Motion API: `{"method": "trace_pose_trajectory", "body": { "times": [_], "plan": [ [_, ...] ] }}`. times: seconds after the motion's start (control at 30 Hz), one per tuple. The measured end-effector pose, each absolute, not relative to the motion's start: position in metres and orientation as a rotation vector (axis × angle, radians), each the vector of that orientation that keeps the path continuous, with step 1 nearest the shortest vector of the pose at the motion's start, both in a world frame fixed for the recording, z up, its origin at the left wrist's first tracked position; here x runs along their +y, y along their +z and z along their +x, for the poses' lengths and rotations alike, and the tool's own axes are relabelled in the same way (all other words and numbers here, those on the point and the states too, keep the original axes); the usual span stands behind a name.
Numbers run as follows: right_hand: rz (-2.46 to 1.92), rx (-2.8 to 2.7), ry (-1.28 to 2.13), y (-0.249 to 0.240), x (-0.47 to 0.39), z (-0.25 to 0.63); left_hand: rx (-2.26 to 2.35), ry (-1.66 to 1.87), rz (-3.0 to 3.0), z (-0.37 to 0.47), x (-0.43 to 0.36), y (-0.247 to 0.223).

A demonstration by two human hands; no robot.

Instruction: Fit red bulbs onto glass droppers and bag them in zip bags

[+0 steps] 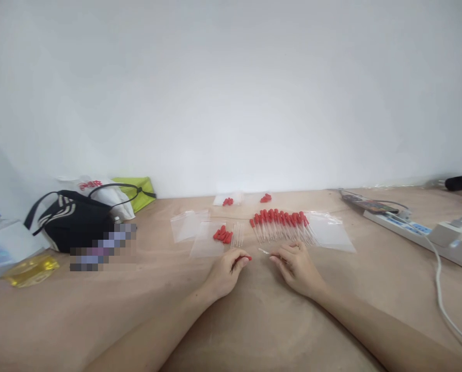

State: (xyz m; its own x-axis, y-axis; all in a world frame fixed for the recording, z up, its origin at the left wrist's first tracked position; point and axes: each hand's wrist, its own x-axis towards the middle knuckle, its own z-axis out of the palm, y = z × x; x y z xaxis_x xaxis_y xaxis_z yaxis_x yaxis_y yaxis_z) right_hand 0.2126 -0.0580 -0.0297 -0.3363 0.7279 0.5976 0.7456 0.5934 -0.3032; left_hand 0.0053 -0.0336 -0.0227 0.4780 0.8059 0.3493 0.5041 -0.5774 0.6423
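Between the fingertips of my left hand point(227, 268) is a red rubber dropper bulb point(249, 258), only its end showing. My right hand point(296, 266) pinches a thin clear glass dropper tube point(263, 251), which points left towards the bulb; the two are apart. Just beyond my left hand lie a pile of loose red bulbs point(223, 235) and several bare glass tubes point(237, 234). Past my right hand, a row of droppers with red bulbs fitted point(279, 222) lies side by side, bulbs away from me.
Clear plastic bags point(205, 243) lie under and around the parts, another bag point(333, 232) at right. Small red bulb groups point(266, 198) sit farther back. A black bag point(76, 219) stands left; a power strip point(412, 230) with a white cable point(439, 279) and a phone point(370, 203) lie right.
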Motion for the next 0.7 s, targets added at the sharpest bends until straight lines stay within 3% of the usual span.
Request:
{"method": "trace_pose_trajectory", "body": {
  "times": [0.37, 0.7],
  "plan": [
    [-1.093, -2.178, -0.096, -0.0288, -0.0595, 0.2025, 0.990, 0.893, 2.016, 0.0070, -0.0354, -0.0241],
    [-1.011, -2.198, -0.012, -0.0322, -0.0559, 0.2067, 1.019, 0.857, 2.134, 0.0049, -0.0380, -0.0215]
  ]
}}
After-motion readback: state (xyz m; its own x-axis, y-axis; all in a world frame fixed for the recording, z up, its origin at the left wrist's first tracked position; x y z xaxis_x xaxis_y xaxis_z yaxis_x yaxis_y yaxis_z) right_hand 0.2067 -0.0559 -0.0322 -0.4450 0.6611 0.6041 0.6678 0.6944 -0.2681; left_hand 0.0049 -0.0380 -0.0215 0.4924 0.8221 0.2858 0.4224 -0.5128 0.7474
